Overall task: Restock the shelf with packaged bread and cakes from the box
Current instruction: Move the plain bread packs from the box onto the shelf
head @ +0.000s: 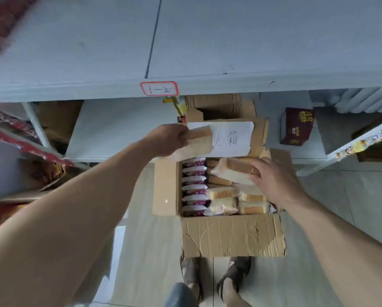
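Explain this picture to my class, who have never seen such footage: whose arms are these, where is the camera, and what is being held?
There is no machine here: a person wears a camera on the head, looking down at their own arms. The left hand grips a clear-wrapped pale bread pack raised towards the grey metal shelf. The right hand holds another wrapped bread loaf just above the open brown cardboard box on the floor. Inside lie purple-and-white cake packets in a row, beside more bread packs.
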